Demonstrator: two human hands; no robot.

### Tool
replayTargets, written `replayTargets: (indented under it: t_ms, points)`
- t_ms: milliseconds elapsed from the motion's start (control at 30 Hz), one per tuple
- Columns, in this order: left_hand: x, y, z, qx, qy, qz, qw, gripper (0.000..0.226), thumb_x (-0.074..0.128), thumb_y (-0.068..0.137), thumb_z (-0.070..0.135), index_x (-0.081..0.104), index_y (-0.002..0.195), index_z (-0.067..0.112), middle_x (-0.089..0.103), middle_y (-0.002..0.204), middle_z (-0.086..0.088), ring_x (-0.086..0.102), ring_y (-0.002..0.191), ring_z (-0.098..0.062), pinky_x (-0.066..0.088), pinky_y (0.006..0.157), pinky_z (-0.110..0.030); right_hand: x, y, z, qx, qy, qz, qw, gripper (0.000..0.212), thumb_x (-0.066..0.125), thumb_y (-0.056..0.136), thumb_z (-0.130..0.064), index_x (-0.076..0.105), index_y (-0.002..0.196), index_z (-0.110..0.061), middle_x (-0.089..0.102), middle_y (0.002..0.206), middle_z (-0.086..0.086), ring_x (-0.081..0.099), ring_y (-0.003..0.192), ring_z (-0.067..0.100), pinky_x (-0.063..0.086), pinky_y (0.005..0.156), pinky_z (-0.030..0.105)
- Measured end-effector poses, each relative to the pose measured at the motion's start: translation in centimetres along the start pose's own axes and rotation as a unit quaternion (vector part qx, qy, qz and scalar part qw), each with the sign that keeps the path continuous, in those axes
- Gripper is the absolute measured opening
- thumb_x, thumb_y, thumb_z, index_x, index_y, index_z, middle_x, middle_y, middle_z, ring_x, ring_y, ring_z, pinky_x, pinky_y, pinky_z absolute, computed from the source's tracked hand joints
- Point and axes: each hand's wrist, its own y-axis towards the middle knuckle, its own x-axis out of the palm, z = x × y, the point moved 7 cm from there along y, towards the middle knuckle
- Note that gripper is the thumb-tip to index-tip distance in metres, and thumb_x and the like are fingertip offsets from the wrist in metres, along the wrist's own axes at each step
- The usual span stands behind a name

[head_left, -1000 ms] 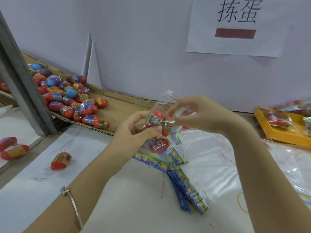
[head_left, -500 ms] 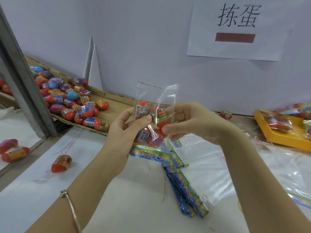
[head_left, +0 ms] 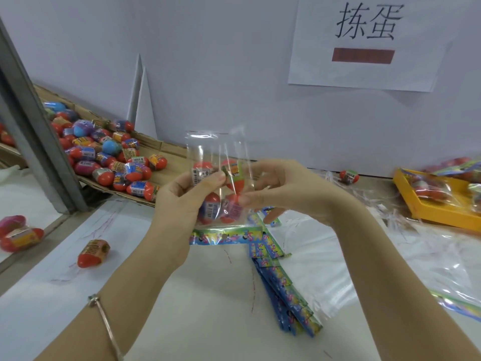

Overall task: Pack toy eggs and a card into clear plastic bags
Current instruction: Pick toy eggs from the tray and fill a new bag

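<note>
I see the clear plastic bag (head_left: 216,152) of red toy eggs (head_left: 230,165) upright above the white tabletop (head_left: 208,308), mid-frame. The left hand (head_left: 179,196) has its grip pinched on the bag's left side; the right hand (head_left: 283,188) clamps its right side. A colourful printed card (head_left: 226,234) sits at the bag's 6 o'clock, possibly inside it. Loose eggs fill the cardboard tray (head_left: 153,142) at 10 o'clock.
</note>
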Motion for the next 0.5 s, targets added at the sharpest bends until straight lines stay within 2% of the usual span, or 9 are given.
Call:
replayTargets:
  t_ms: [67, 167, 367, 433, 500]
  points:
    - [-0.20, 0.06, 0.12, 0.003, -0.014, 0.008, 1.000, 0.023, 0.079, 0.049, 0.035, 0.078, 0.070, 0.025, 0.076, 0.079, -0.003, 0.073, 0.067, -0.017, 0.057, 0.053, -0.026, 0.54, 0.03, 0.33, 0.017, -0.004, -0.019, 1.000, 0.030, 0.082, 0.074, -0.027, 0.067, 0.099, -0.029, 0.076, 0.089, -0.001, 0.072, 0.082, 0.019, 0.057, 0.063, 0.026]
    - [-0.15, 0.02, 0.33, 0.013, -0.016, 0.008, 1.000, 0.023, 0.079, 0.049, 0.036, 0.078, 0.070, 0.026, 0.076, 0.078, -0.001, 0.073, 0.066, -0.015, 0.057, 0.054, -0.025, 0.68, 0.36, 0.30, 0.008, 0.006, 0.008, 1.000, 0.017, 0.081, 0.075, -0.023, 0.070, 0.088, -0.018, 0.076, 0.084, 0.004, 0.070, 0.075, 0.017, 0.055, 0.062, 0.024]
    - [0.11, -0.18, 0.00, 0.009, 0.003, -0.002, 1.000, 0.030, 0.080, 0.048, 0.036, 0.077, 0.075, 0.023, 0.076, 0.081, -0.004, 0.074, 0.068, -0.017, 0.056, 0.053, -0.025, 0.39, 0.65, 0.18, 0.006, -0.047, 0.031, 0.998, 0.010, 0.082, 0.075, -0.021, 0.072, 0.072, -0.023, 0.070, 0.066, -0.005, 0.062, 0.060, 0.008, 0.051, 0.062, 0.020]
    - [0.18, -0.22, -0.08, 0.007, 0.000, -0.004, 1.000, 0.029, 0.080, 0.047, 0.036, 0.078, 0.073, 0.026, 0.076, 0.081, -0.004, 0.074, 0.068, -0.018, 0.056, 0.053, -0.025, 0.20, 0.51, 0.12, 0.010, -0.075, 0.033, 0.997, 0.007, 0.080, 0.077, -0.027, 0.074, 0.073, -0.026, 0.071, 0.068, -0.008, 0.063, 0.061, 0.004, 0.052, 0.064, 0.019]
    - [0.19, -0.22, 0.02, 0.012, -0.008, -0.008, 1.000, 0.029, 0.081, 0.046, 0.037, 0.078, 0.074, 0.027, 0.076, 0.080, -0.003, 0.073, 0.069, -0.018, 0.057, 0.054, -0.026, -0.14, 0.22, -0.18, 0.007, -0.092, 0.039, 0.995, 0.007, 0.078, 0.078, -0.034, 0.075, 0.083, -0.033, 0.072, 0.075, -0.013, 0.065, 0.066, 0.000, 0.050, 0.066, 0.018]
